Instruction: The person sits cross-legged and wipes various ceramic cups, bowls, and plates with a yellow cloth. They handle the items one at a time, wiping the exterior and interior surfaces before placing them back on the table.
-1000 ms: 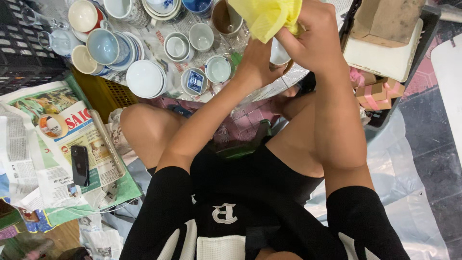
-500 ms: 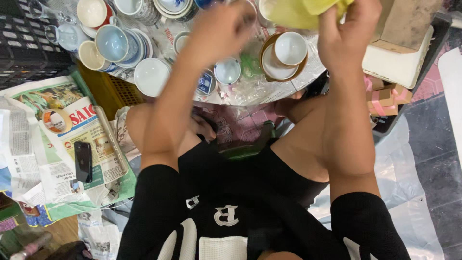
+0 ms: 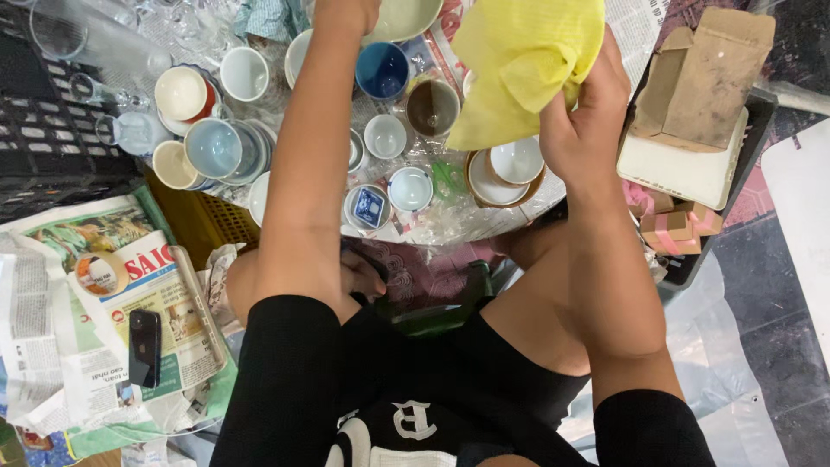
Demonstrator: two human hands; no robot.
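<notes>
Crowded across a low round surface wrapped in clear plastic sit dozens of small ceramic cups and bowls, white, cream and blue, with a black crate [image 3: 52,130] to the left and a few glasses beside it. On the floor to the left lie spread newspapers [image 3: 104,303], and a black phone [image 3: 144,348] rests on them. To the right a torn cardboard box [image 3: 705,82] sits on a white tray, with pink-taped scraps just below it. The person, in a black shirt, sits with bare knees drawn up under the surface. Their right hand [image 3: 584,130] is clenched around a yellow cloth [image 3: 519,60], which bunches up above the fingers and hangs over the cups, just above a white cup on a brown-rimmed saucer [image 3: 510,169]. Their left hand [image 3: 346,13] reaches far forward to the top edge of the view, at a pale green bowl [image 3: 402,17]; the fingers are cut off by the frame, so whether it grips the bowl cannot be told. Beside the left forearm stand a dark blue cup [image 3: 382,71] and a brown-stained cup [image 3: 432,106], well apart from the cloth hand
</notes>
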